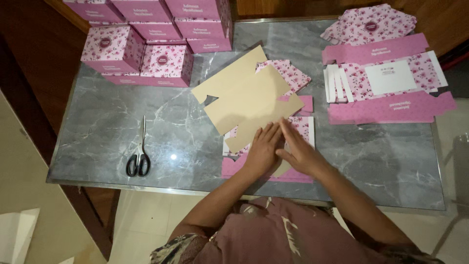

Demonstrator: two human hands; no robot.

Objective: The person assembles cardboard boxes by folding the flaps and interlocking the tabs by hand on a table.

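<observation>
On the grey marble-patterned table [122, 117], both the left hand [263, 149] and right hand [299, 150] press flat, fingers spread, on an unfolded pink floral cardboard box blank [254, 100], black-handled scissors [139, 159] well left, folded pink boxes [161, 61] behind, flat blanks [386, 78] right

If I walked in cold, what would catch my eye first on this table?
Probably the left hand and right hand pressing side by side on a flat box blank, its plain tan side up, mid-table. Next, the folded pink floral boxes stacked at the far left corner and the flat printed blanks piled at the far right. Black-handled scissors lie alone near the left edge.
</observation>
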